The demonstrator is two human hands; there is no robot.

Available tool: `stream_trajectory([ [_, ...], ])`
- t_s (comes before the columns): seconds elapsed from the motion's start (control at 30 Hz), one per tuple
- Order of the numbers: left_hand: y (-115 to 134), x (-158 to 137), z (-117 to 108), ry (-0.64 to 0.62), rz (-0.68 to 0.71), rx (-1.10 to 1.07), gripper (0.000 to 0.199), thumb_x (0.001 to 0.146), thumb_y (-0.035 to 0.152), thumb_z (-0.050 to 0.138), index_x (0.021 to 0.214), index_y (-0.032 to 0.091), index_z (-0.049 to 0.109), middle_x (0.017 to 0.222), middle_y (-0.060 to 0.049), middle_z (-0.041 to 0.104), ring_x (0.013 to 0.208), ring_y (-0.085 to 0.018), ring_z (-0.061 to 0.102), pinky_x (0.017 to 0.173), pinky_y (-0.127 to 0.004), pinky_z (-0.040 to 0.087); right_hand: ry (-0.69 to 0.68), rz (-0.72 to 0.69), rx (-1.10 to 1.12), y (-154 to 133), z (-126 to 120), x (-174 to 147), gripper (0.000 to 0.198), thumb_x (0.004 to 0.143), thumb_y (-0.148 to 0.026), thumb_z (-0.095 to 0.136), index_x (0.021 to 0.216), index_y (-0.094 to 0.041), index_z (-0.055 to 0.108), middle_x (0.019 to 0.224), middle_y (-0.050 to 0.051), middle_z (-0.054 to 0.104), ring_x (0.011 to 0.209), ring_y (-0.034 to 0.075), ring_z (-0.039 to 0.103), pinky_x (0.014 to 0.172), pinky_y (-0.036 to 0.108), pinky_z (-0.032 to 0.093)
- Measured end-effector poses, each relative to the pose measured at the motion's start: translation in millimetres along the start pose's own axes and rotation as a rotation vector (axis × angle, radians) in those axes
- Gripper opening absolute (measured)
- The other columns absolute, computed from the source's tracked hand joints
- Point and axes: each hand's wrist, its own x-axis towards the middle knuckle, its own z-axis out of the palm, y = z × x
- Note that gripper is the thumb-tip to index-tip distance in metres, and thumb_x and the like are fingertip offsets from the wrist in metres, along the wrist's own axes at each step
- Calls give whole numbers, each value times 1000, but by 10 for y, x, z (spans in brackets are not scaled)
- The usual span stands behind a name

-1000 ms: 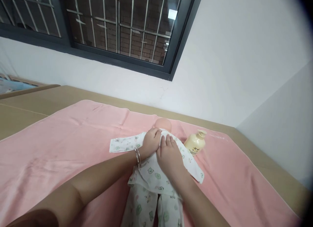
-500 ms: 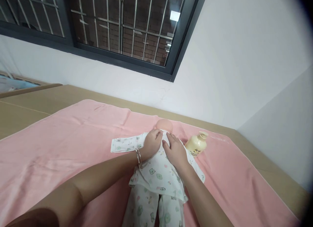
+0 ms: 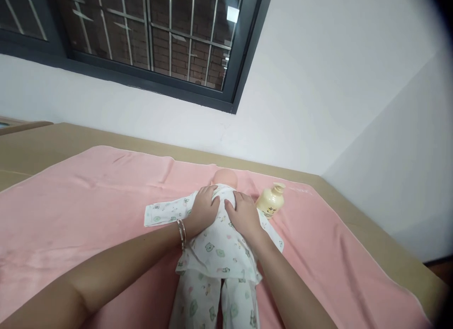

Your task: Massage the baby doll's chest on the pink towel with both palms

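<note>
A baby doll (image 3: pixel 225 177) in white printed pyjamas (image 3: pixel 220 246) lies on a pink blanket (image 3: pixel 106 197), its head toward the wall. My left hand (image 3: pixel 203 210) rests with fingers extended on the upper left of the pyjama top. On the upper right of the top lies my right hand (image 3: pixel 244 216), fingers stretched out and thumb apart. Neither hand grasps anything. One pyjama sleeve reaches out to the left; the other slants down to the right, partly behind my right forearm. The doll's face is not visible.
A yellow pump bottle (image 3: pixel 272 200) stands on the blanket just right of the doll's shoulder. Beyond the blanket runs a tan surface edge (image 3: pixel 198 155), then a white wall (image 3: pixel 290 107) with a dark-framed barred window (image 3: pixel 148 81).
The whole view has shifted, so everything sits further left. My left hand has flattened and its thumb now lies spread; my right hand stays on the doll's upper body.
</note>
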Motion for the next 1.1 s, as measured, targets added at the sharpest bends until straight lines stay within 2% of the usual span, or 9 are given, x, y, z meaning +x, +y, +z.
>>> stream_trajectory([
  [0.23, 52, -3, -55, -89, 83, 77, 31, 88, 22, 49, 116, 16, 58, 122, -11, 63, 116, -26, 55, 105, -46, 41, -42, -68, 65, 50, 13, -8, 42, 96, -35, 39, 131, -15, 51, 124, 12, 60, 115, 25, 53, 99, 37, 36],
  [0.4, 48, -32, -65, -59, 167, 93, 25, 88, 21, 50, 111, 17, 60, 118, -9, 65, 111, -24, 57, 101, -43, 44, -61, -145, 7, 69, 45, -13, 45, 98, -30, 35, 139, -17, 45, 135, 13, 54, 129, 25, 44, 107, 40, 29],
  [0.5, 51, -47, -61, -44, 230, 94, 21, 89, 18, 48, 105, 19, 60, 111, -7, 67, 105, -22, 59, 95, -40, 47, -16, -139, -77, -12, 38, -59, 41, 98, -28, 35, 134, -17, 51, 126, 12, 61, 119, 24, 53, 106, 40, 29],
  [0.6, 84, -69, -84, -32, 274, 148, 16, 91, 19, 45, 94, 18, 61, 101, -8, 67, 98, -22, 59, 89, -40, 48, 53, -67, -195, -133, 13, -120, 36, 98, -28, 34, 117, -16, 62, 102, 11, 69, 99, 24, 62, 104, 42, 29],
  [0.7, 148, -94, -133, -42, 255, 240, 17, 91, 20, 43, 84, 18, 59, 89, -7, 65, 89, -23, 58, 82, -39, 48, 52, 35, -223, -187, -9, -136, 37, 98, -32, 33, 101, -16, 66, 90, 11, 71, 88, 24, 64, 95, 40, 36],
  [0.8, 209, -103, -170, -71, 167, 297, 13, 89, 22, 46, 84, 18, 58, 88, -7, 64, 87, -24, 57, 80, -40, 48, -4, 90, -124, -139, -12, -90, 38, 97, -39, 36, 113, -16, 62, 103, 12, 70, 95, 27, 63, 86, 36, 41],
  [0.93, 205, -85, -151, -77, 61, 245, 19, 87, 25, 52, 103, 18, 59, 108, -10, 65, 106, -26, 56, 96, -44, 44, -53, 8, 54, -19, 19, -22, 44, 96, -36, 36, 131, -14, 52, 128, 12, 60, 116, 25, 55, 96, 35, 40],
  [1.03, 148, -69, -106, -62, 71, 208, 30, 86, 25, 53, 115, 18, 56, 121, -10, 62, 118, -27, 52, 107, -48, 36, -70, -60, 68, 49, 52, 0, 46, 97, -32, 34, 137, -15, 48, 135, 12, 55, 126, 24, 49, 105, 37, 35],
  [1.1, 109, -60, -83, -62, 116, 174, 32, 87, 24, 52, 118, 18, 56, 123, -10, 62, 118, -26, 53, 107, -47, 36, -87, -100, 41, 76, 67, 8, 47, 97, -31, 33, 140, -16, 46, 137, 13, 53, 131, 25, 45, 107, 39, 33],
])
